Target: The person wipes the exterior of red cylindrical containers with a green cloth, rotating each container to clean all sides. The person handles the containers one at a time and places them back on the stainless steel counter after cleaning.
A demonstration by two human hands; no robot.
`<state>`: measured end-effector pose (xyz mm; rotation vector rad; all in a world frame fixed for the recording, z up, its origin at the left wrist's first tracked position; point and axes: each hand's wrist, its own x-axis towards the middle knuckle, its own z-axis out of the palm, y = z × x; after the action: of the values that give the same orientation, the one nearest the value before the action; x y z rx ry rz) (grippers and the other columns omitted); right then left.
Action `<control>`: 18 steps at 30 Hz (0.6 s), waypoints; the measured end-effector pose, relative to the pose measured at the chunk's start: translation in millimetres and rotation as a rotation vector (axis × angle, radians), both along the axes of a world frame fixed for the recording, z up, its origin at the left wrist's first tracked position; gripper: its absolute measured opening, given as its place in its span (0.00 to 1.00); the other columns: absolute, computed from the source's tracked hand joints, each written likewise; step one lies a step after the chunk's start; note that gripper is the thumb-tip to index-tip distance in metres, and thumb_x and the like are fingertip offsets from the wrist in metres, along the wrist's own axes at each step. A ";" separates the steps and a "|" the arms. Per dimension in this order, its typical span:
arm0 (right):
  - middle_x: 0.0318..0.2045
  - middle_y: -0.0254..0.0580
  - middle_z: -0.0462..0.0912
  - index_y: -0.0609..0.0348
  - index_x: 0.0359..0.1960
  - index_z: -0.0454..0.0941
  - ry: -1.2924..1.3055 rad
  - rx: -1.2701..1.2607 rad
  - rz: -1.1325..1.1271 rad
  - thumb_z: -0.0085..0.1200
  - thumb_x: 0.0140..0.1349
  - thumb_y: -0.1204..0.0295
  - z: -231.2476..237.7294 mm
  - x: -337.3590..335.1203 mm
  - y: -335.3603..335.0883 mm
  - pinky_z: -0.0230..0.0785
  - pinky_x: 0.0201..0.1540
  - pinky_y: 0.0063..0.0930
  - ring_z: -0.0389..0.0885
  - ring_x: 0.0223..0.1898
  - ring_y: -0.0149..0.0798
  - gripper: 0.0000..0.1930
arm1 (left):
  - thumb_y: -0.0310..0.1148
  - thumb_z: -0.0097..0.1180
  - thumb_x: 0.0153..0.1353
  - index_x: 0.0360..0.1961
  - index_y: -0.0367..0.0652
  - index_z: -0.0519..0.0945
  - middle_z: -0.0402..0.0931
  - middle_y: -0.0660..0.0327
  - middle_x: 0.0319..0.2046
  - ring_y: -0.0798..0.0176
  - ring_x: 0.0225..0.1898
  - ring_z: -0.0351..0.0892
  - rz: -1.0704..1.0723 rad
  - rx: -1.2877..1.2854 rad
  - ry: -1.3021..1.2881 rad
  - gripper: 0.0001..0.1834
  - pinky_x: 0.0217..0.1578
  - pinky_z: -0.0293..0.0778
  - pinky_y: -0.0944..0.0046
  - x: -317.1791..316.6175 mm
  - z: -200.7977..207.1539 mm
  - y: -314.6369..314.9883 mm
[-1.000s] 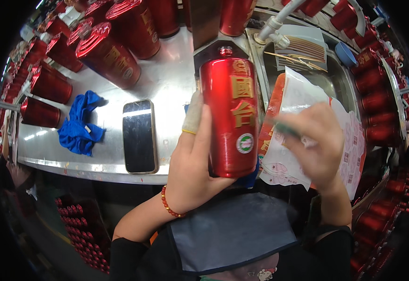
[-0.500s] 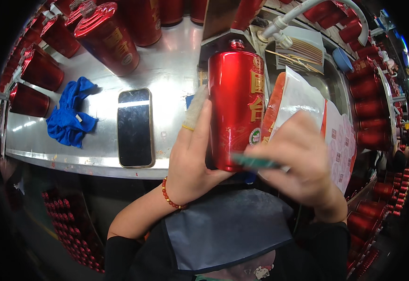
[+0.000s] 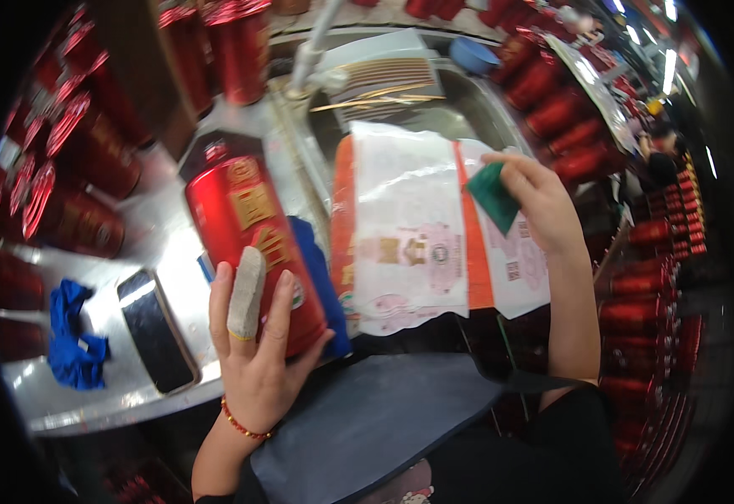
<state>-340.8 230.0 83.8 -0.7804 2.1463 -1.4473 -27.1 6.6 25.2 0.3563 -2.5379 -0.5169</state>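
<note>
Bottle (image 3: 243, 220) under left hand (image 3: 259, 374), pad (image 3: 494, 198) in right hand (image 3: 545, 203)

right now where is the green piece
In the head view, the green piece is right of centre, pinched in the right hand over white paper with pink print.

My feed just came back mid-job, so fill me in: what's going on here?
The person's left-hand grip rests on a red bottle at the steel bench. The right-hand grip holds a flat green piece, away from the bottle and over white printed sheets; whether it touches them is unclear. A dark phone and crumpled blue cloth lie to the left.
</note>
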 end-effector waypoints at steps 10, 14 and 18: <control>0.21 0.28 0.77 0.61 0.30 0.87 0.130 0.492 -0.109 0.67 0.62 0.56 -34.7 -142.1 102.7 0.63 0.30 0.24 0.70 0.24 0.24 0.18 | 0.27 0.77 0.47 0.78 0.36 0.46 0.48 0.46 0.77 0.47 0.77 0.52 0.030 0.531 0.237 0.63 0.74 0.54 0.49 14.5 -39.3 -6.4; 0.25 0.33 0.79 0.62 0.38 0.85 0.397 0.755 0.126 0.76 0.49 0.62 -29.8 -142.6 81.9 0.68 0.33 0.28 0.76 0.29 0.30 0.20 | 0.31 0.77 0.45 0.79 0.37 0.45 0.47 0.46 0.78 0.46 0.78 0.49 0.081 0.379 0.154 0.65 0.75 0.49 0.49 13.7 -29.4 -4.9; 0.28 0.33 0.77 0.55 0.51 0.80 0.336 0.780 0.211 0.78 0.44 0.62 -30.6 -145.7 65.5 0.68 0.38 0.28 0.76 0.33 0.31 0.31 | 0.34 0.80 0.42 0.79 0.35 0.46 0.48 0.45 0.77 0.44 0.78 0.48 0.114 0.244 0.069 0.68 0.75 0.48 0.49 22.2 -34.8 -4.7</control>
<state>-486.5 295.4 53.2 -0.9276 2.4913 -0.3098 -4.8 1.8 -9.6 0.5579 -2.3764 -0.7832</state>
